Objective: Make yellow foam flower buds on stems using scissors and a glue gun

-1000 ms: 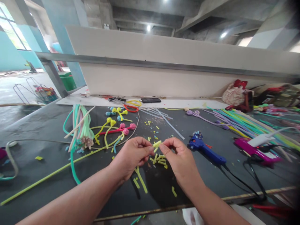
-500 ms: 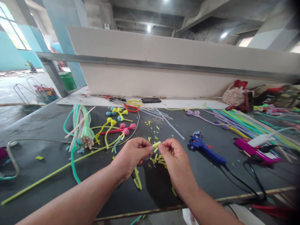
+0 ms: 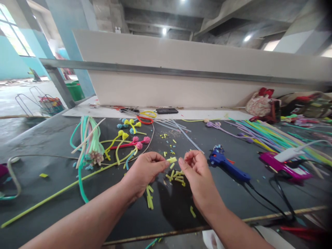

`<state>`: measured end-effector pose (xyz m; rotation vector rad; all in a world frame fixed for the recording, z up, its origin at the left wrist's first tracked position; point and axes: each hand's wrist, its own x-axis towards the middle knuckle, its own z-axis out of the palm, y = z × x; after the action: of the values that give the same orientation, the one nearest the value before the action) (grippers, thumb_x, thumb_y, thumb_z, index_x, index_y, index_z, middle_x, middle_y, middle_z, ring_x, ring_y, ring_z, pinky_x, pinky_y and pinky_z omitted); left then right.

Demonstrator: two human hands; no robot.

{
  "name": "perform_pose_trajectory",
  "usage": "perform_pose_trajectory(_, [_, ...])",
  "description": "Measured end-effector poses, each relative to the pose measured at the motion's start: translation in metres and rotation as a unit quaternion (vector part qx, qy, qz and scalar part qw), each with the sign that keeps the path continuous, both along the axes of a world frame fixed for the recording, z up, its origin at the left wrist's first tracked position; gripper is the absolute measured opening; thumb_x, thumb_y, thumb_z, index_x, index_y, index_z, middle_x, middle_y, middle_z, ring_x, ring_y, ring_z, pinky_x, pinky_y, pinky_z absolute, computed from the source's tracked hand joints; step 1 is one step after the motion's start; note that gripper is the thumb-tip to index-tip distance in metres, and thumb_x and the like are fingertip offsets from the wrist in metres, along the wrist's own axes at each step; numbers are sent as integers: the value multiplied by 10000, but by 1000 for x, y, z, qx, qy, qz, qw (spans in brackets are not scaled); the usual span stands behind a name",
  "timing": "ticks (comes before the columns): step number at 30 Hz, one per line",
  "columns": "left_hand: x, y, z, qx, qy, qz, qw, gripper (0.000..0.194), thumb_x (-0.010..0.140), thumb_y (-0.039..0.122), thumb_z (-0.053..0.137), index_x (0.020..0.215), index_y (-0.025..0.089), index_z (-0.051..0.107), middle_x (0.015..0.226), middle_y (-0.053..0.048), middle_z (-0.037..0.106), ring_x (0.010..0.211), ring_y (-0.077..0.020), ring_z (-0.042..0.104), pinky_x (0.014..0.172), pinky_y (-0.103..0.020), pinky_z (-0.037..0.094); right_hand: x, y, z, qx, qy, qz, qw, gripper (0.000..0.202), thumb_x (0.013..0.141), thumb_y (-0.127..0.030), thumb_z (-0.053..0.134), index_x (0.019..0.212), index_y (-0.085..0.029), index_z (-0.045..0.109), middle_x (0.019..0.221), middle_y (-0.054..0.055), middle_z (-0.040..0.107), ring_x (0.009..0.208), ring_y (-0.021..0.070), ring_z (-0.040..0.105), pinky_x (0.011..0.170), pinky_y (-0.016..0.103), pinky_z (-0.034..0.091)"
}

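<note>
My left hand (image 3: 146,171) pinches a short yellow-green piece (image 3: 171,159) between thumb and fingertips, over the middle of the dark table. Just right of that piece is my right hand (image 3: 198,174), its thumb and fingers curled close together; a small gap separates it from the piece, and whether anything is between its fingertips is too small to tell. Short yellow-green cut pieces (image 3: 179,178) lie in a loose pile between the hands. More strips (image 3: 149,197) rest below my left hand, and one bit (image 3: 192,211) sits below my right.
A blue glue gun (image 3: 229,167) with a black cord lies at right, near a magenta device (image 3: 284,166). Bundled soft stems (image 3: 90,141) and pompom-tipped stems (image 3: 139,141) lie left. Clear sticks (image 3: 189,138), a phone (image 3: 167,111) and long coloured stems (image 3: 269,135) are farther back.
My right hand has moved slightly right, off the yellow-green piece, which stays in my left hand. The pile between the hands shows more fully.
</note>
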<state>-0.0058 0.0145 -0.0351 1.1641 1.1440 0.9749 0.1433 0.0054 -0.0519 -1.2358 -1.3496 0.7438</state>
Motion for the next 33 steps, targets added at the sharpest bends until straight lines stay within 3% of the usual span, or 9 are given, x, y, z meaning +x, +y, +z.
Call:
perform_pose_trajectory(3, [-1, -1, 3, -3, -3, -7, 1000, 237, 694, 344, 648, 666, 149, 515, 506, 62, 428, 389, -26, 271, 356, -173, 173, 5, -2, 3, -6, 2, 36, 999, 161, 814, -332, 543, 930, -244, 476, 853, -12, 488, 770, 145, 477, 675, 272, 399])
perform_pose_trajectory(7, [-1, -3, 5, -4, -1, -21, 1000, 233, 700, 338, 644, 671, 147, 514, 519, 58, 426, 402, -27, 276, 361, -171, 179, 7, -2, 10, -6, -75, 75, 994, 178, 799, -285, 552, 965, -222, 554, 858, 13, 532, 792, 168, 496, 718, 307, 403])
perform_pose_trajectory(12, [-1, -3, 1, 5, -4, -24, 1000, 234, 706, 335, 639, 680, 154, 495, 501, 72, 401, 390, -26, 263, 350, -170, 168, 7, 2, 15, 92, -147, 57, 983, 17, 756, -190, 581, 757, -201, 593, 846, 16, 526, 772, 160, 494, 762, 313, 389])
perform_pose_trajectory(19, [1, -2, 3, 1, 11, -18, 1000, 215, 721, 267, 621, 885, 143, 561, 554, 69, 474, 403, -29, 304, 351, -156, 199, 6, 3, 15, 102, -180, 39, 978, 54, 738, -155, 596, 697, -190, 587, 869, 35, 535, 826, 177, 523, 781, 319, 394])
perform_pose_trajectory(24, [1, -3, 7, 7, 66, -16, 998, 134, 727, 264, 606, 750, 133, 594, 493, 71, 443, 388, -32, 312, 366, -167, 216, 7, 5, 16, 99, -185, 46, 977, 48, 761, -180, 591, 717, -195, 604, 876, 32, 539, 857, 182, 529, 805, 319, 394])
perform_pose_trajectory(29, [-1, -1, 4, 42, 101, -2, 994, 207, 713, 327, 619, 624, 148, 565, 446, 73, 410, 381, -39, 309, 384, -181, 223, 14, 3, 19, 99, -175, 43, 979, 133, 815, -209, 523, 897, -196, 626, 949, 43, 544, 862, 168, 525, 779, 291, 402])
perform_pose_trajectory(33, [-3, 1, 1, 47, 91, -14, 995, 249, 708, 367, 630, 622, 144, 561, 471, 62, 436, 397, -39, 319, 393, -182, 218, 18, 1, 23, 83, -178, 45, 979, 151, 839, -207, 478, 890, -194, 620, 911, 39, 580, 851, 167, 539, 733, 275, 410])
